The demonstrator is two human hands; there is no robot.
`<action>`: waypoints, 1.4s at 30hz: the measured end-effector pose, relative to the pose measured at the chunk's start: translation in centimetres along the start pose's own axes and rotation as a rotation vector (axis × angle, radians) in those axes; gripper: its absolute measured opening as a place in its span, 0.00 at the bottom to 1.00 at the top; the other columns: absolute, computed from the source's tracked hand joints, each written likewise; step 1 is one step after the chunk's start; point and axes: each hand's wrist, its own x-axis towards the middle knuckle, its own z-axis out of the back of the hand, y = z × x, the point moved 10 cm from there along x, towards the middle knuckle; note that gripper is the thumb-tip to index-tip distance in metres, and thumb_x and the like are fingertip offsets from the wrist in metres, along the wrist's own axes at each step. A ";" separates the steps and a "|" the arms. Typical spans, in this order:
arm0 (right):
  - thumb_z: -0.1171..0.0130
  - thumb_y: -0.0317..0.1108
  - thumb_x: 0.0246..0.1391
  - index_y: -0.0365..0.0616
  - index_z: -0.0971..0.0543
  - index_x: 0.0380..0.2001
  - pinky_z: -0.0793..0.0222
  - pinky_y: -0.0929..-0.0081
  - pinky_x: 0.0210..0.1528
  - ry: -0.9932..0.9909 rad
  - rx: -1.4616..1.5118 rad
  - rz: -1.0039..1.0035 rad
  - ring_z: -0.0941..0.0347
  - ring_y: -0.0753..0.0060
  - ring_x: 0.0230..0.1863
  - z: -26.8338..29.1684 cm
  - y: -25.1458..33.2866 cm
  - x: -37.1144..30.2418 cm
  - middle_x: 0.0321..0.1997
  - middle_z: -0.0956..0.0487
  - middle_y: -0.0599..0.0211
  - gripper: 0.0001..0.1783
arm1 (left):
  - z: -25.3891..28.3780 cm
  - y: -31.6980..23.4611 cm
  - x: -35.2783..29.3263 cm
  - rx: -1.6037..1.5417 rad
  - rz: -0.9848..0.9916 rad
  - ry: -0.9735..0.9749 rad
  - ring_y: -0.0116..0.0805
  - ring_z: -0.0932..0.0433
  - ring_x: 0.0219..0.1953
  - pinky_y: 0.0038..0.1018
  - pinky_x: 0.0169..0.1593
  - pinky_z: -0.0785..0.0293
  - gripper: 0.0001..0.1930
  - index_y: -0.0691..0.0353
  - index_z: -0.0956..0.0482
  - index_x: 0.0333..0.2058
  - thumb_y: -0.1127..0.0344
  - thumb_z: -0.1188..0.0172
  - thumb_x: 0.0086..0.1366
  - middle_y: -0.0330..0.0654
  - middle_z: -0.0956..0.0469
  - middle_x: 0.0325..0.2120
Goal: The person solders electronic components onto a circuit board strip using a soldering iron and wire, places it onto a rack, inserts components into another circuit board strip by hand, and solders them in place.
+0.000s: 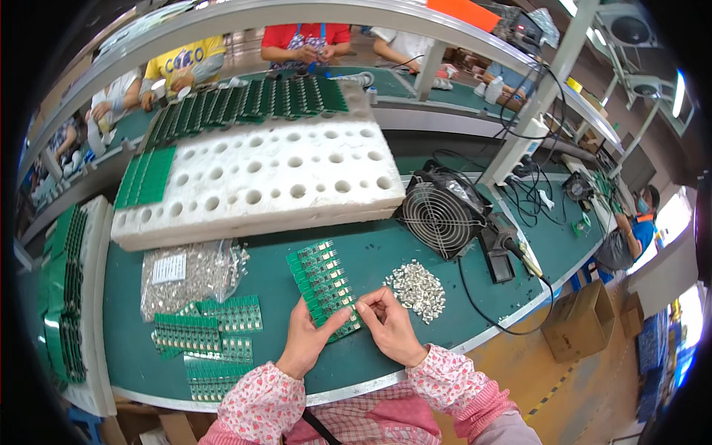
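Observation:
My left hand (307, 338) grips a green circuit board panel (320, 277) by its near end, thumb on top. The panel is tilted above the bench and carries a row of small silvery and dark parts with pins along its right edge. At that edge my right hand (390, 325) is closed in a pinch, fingertips against the board's near end. Whatever lies between those fingertips is too small and hidden to name. Just right of this hand is a loose pile of small silvery metal connectors (417, 289). More circuit board panels (187, 332) lie overlapping to the left.
A clear bag of small metal parts (182, 280) lies left. Behind it, a white foam block (259, 194) carries rows of green boards (245, 102). A black fan (437, 215) and a soldering iron (525, 258) in its stand are at right. Other people sit across the bench.

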 end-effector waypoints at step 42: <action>0.36 0.29 0.51 0.40 0.19 0.29 0.31 0.78 0.34 0.117 -0.370 -0.012 0.29 0.77 0.34 2.4 1.7 2.0 0.33 0.23 0.68 0.04 | 0.8 0.7 0.7 -0.164 0.032 -0.018 0.26 0.25 0.45 0.26 0.51 0.28 0.21 0.63 0.32 0.50 0.78 0.38 0.59 0.38 0.24 0.42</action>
